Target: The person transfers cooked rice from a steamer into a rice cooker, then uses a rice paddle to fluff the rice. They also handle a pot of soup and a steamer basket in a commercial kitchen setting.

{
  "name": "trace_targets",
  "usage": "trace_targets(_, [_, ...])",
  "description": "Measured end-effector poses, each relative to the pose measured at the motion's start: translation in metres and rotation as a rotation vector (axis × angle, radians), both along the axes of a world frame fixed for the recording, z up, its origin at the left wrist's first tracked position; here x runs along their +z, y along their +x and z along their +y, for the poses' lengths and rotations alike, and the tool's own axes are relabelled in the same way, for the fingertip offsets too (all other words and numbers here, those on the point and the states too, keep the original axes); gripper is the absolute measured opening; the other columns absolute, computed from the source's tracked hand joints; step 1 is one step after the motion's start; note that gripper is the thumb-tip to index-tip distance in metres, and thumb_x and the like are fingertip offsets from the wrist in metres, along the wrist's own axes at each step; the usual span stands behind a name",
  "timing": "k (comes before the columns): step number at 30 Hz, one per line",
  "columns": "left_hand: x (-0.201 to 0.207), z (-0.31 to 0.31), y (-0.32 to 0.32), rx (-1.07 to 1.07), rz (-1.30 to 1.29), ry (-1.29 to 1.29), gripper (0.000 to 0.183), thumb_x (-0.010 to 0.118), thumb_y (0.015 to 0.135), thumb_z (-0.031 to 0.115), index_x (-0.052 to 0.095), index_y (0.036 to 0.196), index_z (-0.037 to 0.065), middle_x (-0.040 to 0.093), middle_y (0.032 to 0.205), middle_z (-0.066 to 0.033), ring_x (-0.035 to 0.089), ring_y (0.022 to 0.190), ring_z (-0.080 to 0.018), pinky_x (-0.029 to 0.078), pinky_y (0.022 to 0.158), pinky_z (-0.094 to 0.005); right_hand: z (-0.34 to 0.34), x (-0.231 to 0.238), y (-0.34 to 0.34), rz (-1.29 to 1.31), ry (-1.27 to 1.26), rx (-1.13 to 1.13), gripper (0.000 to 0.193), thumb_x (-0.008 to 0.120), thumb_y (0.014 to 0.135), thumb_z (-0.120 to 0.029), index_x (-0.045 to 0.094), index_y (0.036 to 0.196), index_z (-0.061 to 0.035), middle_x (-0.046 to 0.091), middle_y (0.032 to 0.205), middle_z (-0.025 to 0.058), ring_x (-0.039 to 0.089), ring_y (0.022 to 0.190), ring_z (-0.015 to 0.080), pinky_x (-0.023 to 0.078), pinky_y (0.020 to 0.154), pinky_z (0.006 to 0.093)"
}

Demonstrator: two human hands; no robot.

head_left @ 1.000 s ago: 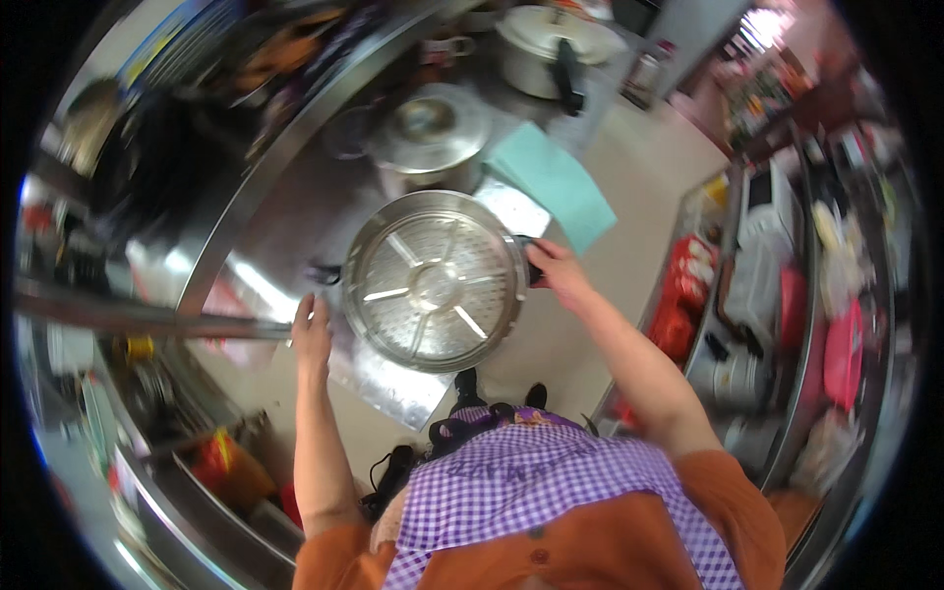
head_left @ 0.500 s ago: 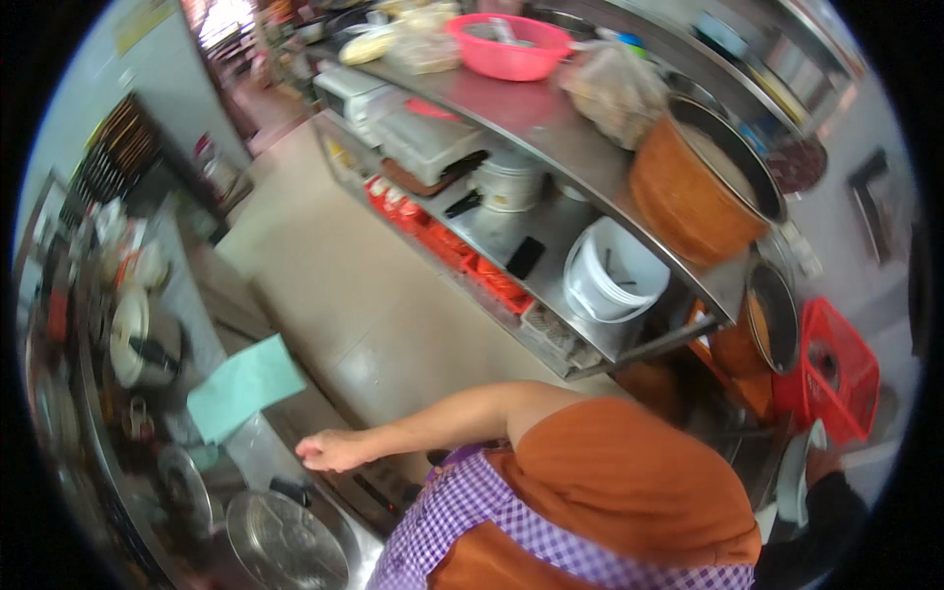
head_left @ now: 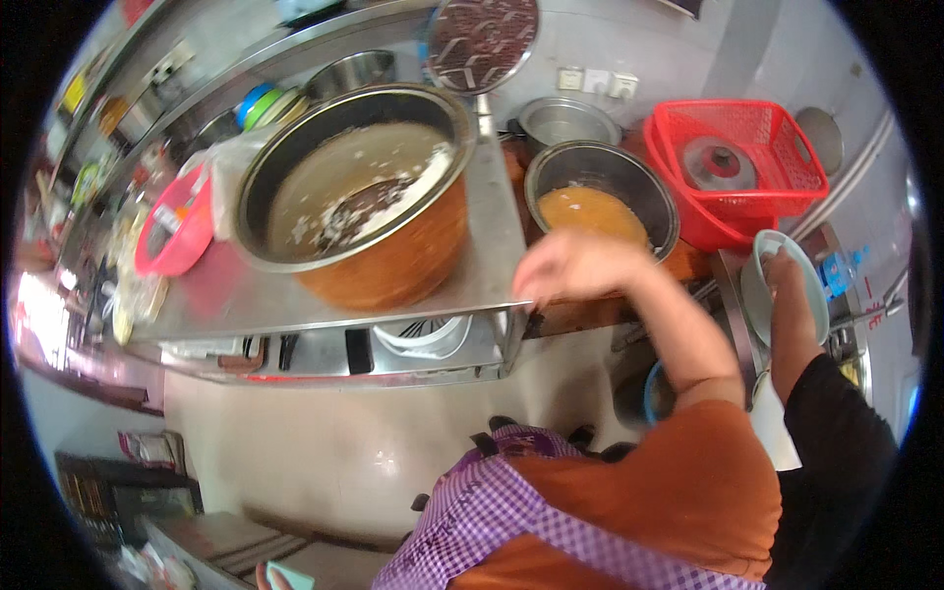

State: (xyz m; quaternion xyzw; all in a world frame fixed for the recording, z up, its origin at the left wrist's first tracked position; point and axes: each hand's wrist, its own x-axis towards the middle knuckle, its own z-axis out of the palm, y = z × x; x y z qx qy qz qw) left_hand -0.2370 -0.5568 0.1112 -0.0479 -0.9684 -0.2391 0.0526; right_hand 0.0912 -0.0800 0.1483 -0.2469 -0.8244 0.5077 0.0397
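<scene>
My right hand (head_left: pixel 580 265), blurred by motion, hangs by the corner of the steel table (head_left: pixel 492 236). Its fingers droop near the table's edge, and no object shows in them. Beside it on the table stands a large brown pot (head_left: pixel 393 256) with a black inside, holding cloudy liquid with white and dark bits. Just beyond the hand is a second pot (head_left: pixel 600 211) with yellowish contents. At the lower edge, part of my left hand (head_left: pixel 267 576) shows against a flat pale green sheet (head_left: pixel 292 578), apparently gripping it; most of that hand is cut off.
Red plastic baskets (head_left: pixel 733 202) with a lid in them stand right of the second pot. At far right a co-worker's hand (head_left: pixel 787 270) rests in a pale green basin (head_left: pixel 762 305). A pink basin (head_left: pixel 182 236) is on the table; a white bucket (head_left: pixel 423 339) stands below.
My view has swung right, from the counter to the steel table and pots. My right hand, formerly over the counter's edge, is now by the table corner. The green sheet now sits at the lower edge.
</scene>
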Motion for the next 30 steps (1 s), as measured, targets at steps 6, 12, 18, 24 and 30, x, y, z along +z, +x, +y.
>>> trace_targets(6, [-0.019,0.095,-0.012,-0.431,-0.17,0.238,0.038,0.061,0.09,0.02,0.059,0.12,-0.002,0.06,0.121,-0.0184,0.055,0.114,-0.0283,0.04,0.099,-0.0371,0.148,-0.083,0.119,-0.343,0.558,-0.316,0.024,0.071,0.076,-0.026,0.07,0.088,-0.0052,0.068,0.081,0.0145,0.066,0.078,0.0235,0.05,0.072,0.0326])
trace_targets(12, [-0.006,0.148,0.015,-0.448,-0.257,0.156,0.036,0.061,0.09,0.017,0.058,0.121,-0.002,0.058,0.124,-0.0182,0.055,0.114,-0.0274,0.04,0.1,-0.0364,0.16,-0.126,0.071,-0.7,0.594,-0.367,0.043,0.063,0.08,-0.047,0.07,0.102,-0.0118,0.067,0.1,0.0162,0.063,0.095,0.033,0.049,0.083,0.04])
trace_targets(18, [-0.008,0.149,0.022,-0.41,-0.28,0.145,0.038,0.063,0.089,0.014,0.057,0.122,-0.003,0.058,0.124,-0.018,0.054,0.115,-0.0257,0.041,0.099,-0.036,0.179,-0.123,0.034,-0.682,0.424,-0.586,0.059,0.064,0.073,-0.054,0.068,0.104,-0.003,0.065,0.106,0.0185,0.061,0.1,0.0359,0.048,0.086,0.0396])
trace_targets(24, [-0.021,0.135,0.022,-0.331,-0.373,0.341,0.041,0.065,0.087,0.012,0.054,0.123,-0.005,0.057,0.126,-0.0178,0.054,0.115,-0.0262,0.043,0.099,-0.0354,0.22,-0.204,0.052,-0.658,0.659,-0.521,0.037,0.065,0.069,-0.035,0.072,0.088,-0.0041,0.067,0.091,0.0188,0.064,0.092,0.0308,0.05,0.08,0.0368])
trace_targets(30, [-0.023,0.125,0.023,-0.328,-0.382,0.276,0.046,0.062,0.09,0.017,0.049,0.129,-0.004,0.055,0.128,-0.0178,0.051,0.119,-0.0284,0.04,0.102,-0.0364,0.219,-0.121,0.114,-0.52,0.257,-0.856,0.023,0.069,0.069,-0.02,0.068,0.076,0.0019,0.066,0.069,0.0129,0.064,0.06,0.0214,0.051,0.054,0.0327])
